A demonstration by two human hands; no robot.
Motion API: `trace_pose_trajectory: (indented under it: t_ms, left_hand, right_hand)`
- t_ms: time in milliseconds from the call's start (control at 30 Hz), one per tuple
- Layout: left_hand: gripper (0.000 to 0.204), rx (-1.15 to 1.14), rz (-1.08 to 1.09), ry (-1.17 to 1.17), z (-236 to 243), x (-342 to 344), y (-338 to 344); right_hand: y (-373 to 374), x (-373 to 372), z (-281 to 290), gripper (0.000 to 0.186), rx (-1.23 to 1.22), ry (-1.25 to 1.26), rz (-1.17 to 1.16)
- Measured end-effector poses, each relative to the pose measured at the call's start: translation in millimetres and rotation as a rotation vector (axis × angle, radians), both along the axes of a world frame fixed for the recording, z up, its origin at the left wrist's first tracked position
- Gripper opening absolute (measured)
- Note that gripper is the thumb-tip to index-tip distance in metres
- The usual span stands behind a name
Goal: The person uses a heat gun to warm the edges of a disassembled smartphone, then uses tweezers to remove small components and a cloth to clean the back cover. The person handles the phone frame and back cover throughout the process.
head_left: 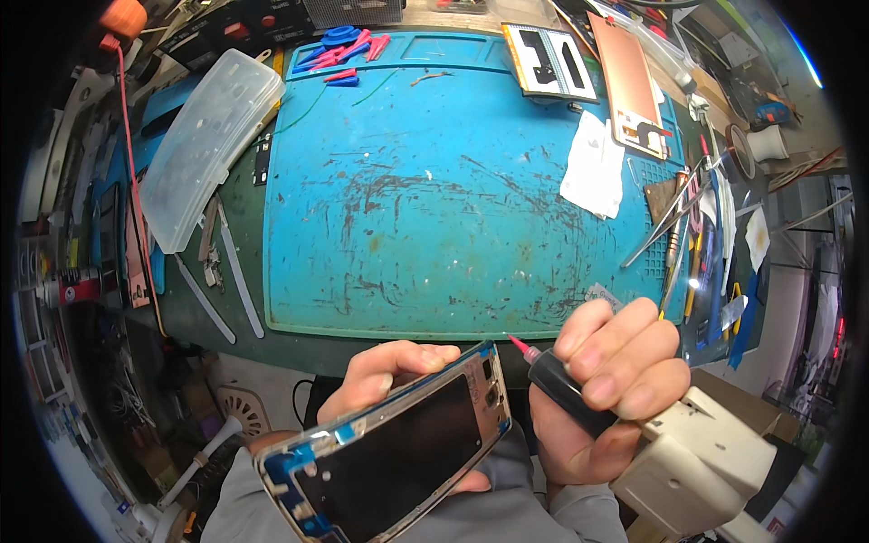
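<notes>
Fingers of our right hand (pixel 601 389) wrap around the dark barrel (pixel 563 389) of a beige tool (pixel 690 463), its pink tip (pixel 519 345) just beside the phone frame (pixel 398 452); our left hand (pixel 380 373) grips that frame by its long edges, tilted, just off the near edge of the blue surface (pixel 416 271).

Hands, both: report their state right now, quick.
Left hand: closed on the edges of the phone frame, holding it tilted.
Right hand: closed around the black syringe, pink tip toward the frame.
</notes>
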State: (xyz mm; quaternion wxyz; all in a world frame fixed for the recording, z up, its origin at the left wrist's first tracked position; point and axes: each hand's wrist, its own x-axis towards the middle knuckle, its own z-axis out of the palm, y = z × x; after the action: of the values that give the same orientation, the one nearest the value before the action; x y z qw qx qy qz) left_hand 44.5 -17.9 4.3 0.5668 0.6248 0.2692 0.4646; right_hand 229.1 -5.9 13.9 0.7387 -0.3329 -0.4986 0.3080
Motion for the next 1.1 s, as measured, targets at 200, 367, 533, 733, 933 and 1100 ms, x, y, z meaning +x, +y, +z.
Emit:
trace_pose_trajectory:
  t_ms: [200,367,533,733,933,1100]
  left_hand:
    - [0.114,0.010,0.136,-0.057,3,3,4]
    - [0.105,-0.159,0.126,0.057,13,-7,4]
    - [0.101,-0.693,0.070,-0.002,37,-14,9]
    - [0.098,-1.080,0.137,-0.202,47,-8,14]
    - [0.111,-0.411,0.135,-0.145,7,-3,-9]
    - [0.118,-0.188,0.164,-0.206,-2,4,-6]
  right_hand:
    - [7,-5,-3,0.052,0.142,-0.021,-0.048]
    - [12,-8,0,0.040,0.080,-0.036,0.011]
    - [17,-18,3,0.030,-0.021,0.000,0.027]
    - [19,-20,7,0.030,-0.064,-0.052,0.042]
    - [20,-21,7,0.028,-0.066,-0.061,0.043]
    - [21,-23,5,0.028,-0.060,-0.051,0.051]
